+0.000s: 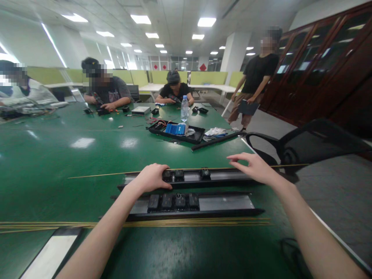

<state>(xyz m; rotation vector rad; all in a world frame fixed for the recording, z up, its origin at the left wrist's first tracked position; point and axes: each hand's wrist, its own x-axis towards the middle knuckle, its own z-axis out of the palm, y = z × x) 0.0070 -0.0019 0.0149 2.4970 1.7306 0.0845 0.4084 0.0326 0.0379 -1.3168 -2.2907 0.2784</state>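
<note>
Both forearms are bare, no sleeves reaching them; left hand [151, 177] and right hand [253, 167] ungloved.

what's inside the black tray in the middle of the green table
The black tray holds a blue ribbed block, red and black wires at its left end and a water bottle standing upright. What lies beneath these is hidden.
</note>
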